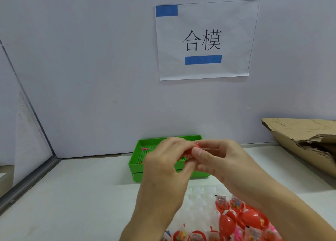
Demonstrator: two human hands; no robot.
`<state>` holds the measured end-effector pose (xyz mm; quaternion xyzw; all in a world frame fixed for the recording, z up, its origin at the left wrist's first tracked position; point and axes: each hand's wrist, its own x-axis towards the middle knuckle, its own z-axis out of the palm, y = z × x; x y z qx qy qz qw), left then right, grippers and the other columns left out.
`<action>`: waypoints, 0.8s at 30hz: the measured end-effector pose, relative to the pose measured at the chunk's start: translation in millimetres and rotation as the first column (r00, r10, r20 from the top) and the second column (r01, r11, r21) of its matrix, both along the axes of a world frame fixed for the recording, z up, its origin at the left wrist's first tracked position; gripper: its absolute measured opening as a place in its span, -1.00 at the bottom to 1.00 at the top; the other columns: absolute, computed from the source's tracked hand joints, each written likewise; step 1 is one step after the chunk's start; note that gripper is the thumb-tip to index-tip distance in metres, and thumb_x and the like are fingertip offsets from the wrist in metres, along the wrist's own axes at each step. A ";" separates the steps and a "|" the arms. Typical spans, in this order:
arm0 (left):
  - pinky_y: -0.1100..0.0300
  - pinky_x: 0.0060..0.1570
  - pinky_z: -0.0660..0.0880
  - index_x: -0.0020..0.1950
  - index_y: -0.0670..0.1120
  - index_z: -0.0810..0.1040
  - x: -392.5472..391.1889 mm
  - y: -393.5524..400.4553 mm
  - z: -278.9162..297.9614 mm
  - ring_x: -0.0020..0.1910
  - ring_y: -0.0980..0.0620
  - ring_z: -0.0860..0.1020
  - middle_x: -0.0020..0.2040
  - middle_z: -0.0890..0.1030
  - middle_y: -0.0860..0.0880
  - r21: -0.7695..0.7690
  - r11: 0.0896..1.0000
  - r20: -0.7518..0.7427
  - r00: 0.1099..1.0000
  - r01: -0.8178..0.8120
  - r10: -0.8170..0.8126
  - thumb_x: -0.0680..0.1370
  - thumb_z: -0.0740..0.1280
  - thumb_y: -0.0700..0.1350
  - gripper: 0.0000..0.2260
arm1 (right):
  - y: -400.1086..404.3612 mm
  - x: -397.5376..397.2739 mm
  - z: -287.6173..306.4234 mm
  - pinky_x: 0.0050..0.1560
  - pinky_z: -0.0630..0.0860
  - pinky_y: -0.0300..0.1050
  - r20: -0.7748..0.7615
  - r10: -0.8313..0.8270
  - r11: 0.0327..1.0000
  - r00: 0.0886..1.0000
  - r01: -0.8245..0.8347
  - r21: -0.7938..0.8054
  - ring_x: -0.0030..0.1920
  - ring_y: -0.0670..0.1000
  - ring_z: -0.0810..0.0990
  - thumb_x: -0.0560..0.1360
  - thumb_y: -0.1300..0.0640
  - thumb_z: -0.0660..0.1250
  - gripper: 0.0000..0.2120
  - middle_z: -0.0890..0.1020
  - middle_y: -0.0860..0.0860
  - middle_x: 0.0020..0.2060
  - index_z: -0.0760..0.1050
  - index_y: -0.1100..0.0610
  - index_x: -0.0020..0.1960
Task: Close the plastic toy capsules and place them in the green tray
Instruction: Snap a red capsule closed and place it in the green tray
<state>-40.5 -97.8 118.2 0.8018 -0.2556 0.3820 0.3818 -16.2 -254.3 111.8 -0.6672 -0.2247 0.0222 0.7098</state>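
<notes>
The left hand (166,155) and right hand (216,159) meet above the near edge of the green tray (135,165), both with fingers curled around one red capsule (190,152), which is pinched between them and mostly hidden. The tray sits on the white table (72,195) at the far side, against the wall. Further red capsules (249,220), open and holding small toys, lie in a group at the near right, beside a pile of clear capsule halves (198,200).

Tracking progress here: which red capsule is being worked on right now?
The red capsule gripped between left hand and right hand, above the green tray; the others lie untouched near the bottom edge.
</notes>
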 end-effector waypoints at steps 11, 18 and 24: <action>0.36 -0.03 0.56 0.10 0.17 0.67 -3.5 -4.9 3.7 0.07 0.15 0.66 0.04 0.72 0.10 -0.614 0.716 -0.382 0.669 0.332 -0.638 0.34 0.58 0.00 -0.65 | 3.2 -12.2 11.3 0.00 0.57 -0.31 0.202 -0.044 0.998 0.978 0.053 -0.041 0.00 -0.03 0.72 0.51 0.19 0.31 -0.76 0.75 -0.01 -0.08 0.70 0.00 0.05; 0.29 0.01 0.59 0.19 0.05 0.62 -5.6 -17.1 -6.7 0.04 0.13 0.68 0.01 0.72 0.11 -0.570 0.785 -0.348 0.794 0.244 -0.499 0.44 0.46 -0.08 -0.68 | 2.7 -14.0 13.2 0.08 0.63 -0.03 0.248 -0.126 0.961 0.961 0.180 -0.209 -0.05 0.03 0.71 0.56 0.43 0.25 -0.69 0.75 0.04 -0.15 0.70 0.16 -0.01; 0.22 0.08 0.59 0.18 0.04 0.60 -4.9 -13.1 -3.8 0.04 0.12 0.68 0.03 0.71 0.09 -0.592 0.767 -0.368 0.763 0.248 -0.531 0.40 0.43 -0.07 -0.66 | 4.7 -14.6 13.2 0.13 0.62 0.00 0.227 -0.136 0.965 0.964 0.181 -0.191 -0.02 0.01 0.72 0.58 0.41 0.26 -0.70 0.75 0.03 -0.12 0.70 0.12 0.03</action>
